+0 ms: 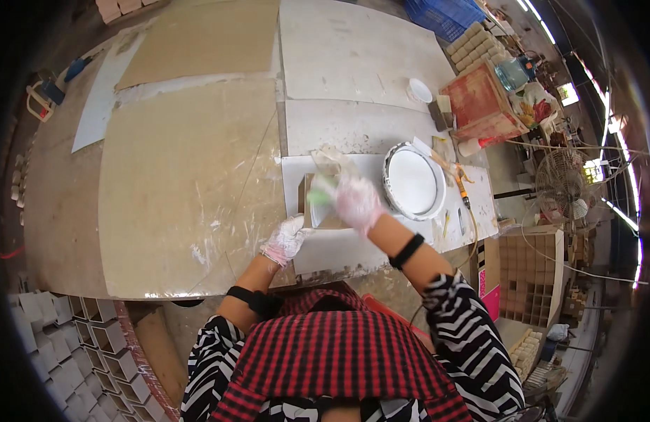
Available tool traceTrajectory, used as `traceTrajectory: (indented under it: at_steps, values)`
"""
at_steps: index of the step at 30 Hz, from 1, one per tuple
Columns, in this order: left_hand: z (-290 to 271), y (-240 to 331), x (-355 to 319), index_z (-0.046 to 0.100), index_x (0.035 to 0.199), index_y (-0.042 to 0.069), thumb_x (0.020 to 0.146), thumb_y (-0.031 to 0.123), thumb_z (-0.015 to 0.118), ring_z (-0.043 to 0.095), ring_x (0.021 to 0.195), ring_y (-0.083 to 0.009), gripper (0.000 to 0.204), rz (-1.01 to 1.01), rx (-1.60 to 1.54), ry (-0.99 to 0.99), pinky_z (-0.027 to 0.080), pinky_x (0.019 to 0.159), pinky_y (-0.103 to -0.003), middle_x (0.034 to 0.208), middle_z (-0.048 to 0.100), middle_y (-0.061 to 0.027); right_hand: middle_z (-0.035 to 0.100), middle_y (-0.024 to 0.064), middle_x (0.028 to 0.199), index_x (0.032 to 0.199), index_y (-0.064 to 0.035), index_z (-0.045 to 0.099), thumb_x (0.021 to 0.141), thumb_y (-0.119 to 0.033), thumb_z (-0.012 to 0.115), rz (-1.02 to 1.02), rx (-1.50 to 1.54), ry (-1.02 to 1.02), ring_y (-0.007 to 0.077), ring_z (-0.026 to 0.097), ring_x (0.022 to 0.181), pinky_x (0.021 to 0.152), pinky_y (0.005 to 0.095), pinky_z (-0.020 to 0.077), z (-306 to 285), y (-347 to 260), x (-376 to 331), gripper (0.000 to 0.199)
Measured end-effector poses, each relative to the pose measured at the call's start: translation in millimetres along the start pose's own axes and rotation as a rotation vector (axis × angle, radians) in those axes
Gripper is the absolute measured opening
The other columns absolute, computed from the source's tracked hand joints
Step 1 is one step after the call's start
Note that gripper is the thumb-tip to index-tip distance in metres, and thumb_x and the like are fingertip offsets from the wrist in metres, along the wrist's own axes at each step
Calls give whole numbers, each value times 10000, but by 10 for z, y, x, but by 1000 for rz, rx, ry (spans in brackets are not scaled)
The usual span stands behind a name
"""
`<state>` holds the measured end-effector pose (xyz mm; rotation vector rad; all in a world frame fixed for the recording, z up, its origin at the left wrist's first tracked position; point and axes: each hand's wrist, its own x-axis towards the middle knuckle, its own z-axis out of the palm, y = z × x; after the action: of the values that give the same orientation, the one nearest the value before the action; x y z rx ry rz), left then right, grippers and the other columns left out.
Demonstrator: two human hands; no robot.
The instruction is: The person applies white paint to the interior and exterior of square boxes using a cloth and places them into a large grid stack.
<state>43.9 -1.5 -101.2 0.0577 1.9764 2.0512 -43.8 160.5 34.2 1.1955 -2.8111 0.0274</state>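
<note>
My left hand (285,243), in a white and pink glove smeared with white, is closed at the near left corner of a small brown cardboard box (302,197). Over the box is my right hand (357,203), gloved alike and blurred by motion. Its fingers are closed around a pale green and white thing (320,193) too smeared to name. Under the box lies a white board (310,261). To the right of my right hand stands a round tub (385,178) with a white-crusted rim, holding smooth white liquid or paste.
Large tan sheets (191,141) cover the left of the table. Beyond the tub are an orange-handled tool (465,191), a small white bowl (420,90) and a red crate (479,102). A fan (560,176) stands at right. Several open white boxes (93,337) are stacked below left.
</note>
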Motion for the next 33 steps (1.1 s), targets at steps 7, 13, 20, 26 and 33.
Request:
traceTrajectory:
  at_steps: [7, 13, 20, 26, 33]
  values:
    - [75, 120, 19, 603, 1034, -3, 851, -43, 481, 570, 977, -147, 223, 116, -584, -165, 454, 847, -263, 1021, 610, -61, 541, 130, 1087, 1203, -210, 530, 847, -282, 543, -156, -85, -177, 280, 597, 858, 713, 411, 501, 298, -187, -279, 364]
    - [19, -28, 72, 612, 1062, 25, 839, -82, 462, 585, 940, -185, 290, 108, -81, -90, 466, 837, -278, 1031, 608, -96, 530, 168, 1180, 1279, -204, 458, 802, -170, 538, 116, 4, -231, 302, 601, 888, 744, 427, 498, 271, 110, 248, 485]
    - [28, 133, -22, 634, 1031, 35, 820, -102, 464, 590, 916, -194, 303, 225, -58, -33, 469, 797, -295, 972, 625, -89, 597, 115, 1012, 1227, -218, 532, 819, -162, 550, 64, 100, -371, 258, 613, 762, 628, 369, 489, -232, -172, -677, 412]
    - [20, -52, 45, 620, 1060, 25, 851, -59, 474, 594, 938, -189, 269, 256, -66, -112, 470, 820, -298, 993, 629, -97, 582, 120, 849, 1202, -194, 558, 866, -232, 525, 192, 167, -214, 261, 606, 728, 608, 382, 484, -221, -128, -726, 339]
    - [-12, 106, -14, 603, 1094, 17, 850, -73, 448, 589, 962, -153, 303, 220, -14, -112, 471, 845, -274, 1014, 631, -77, 608, 130, 806, 1196, -136, 567, 867, -161, 509, 371, 511, -144, 231, 613, 710, 655, 340, 495, 33, -13, -956, 336]
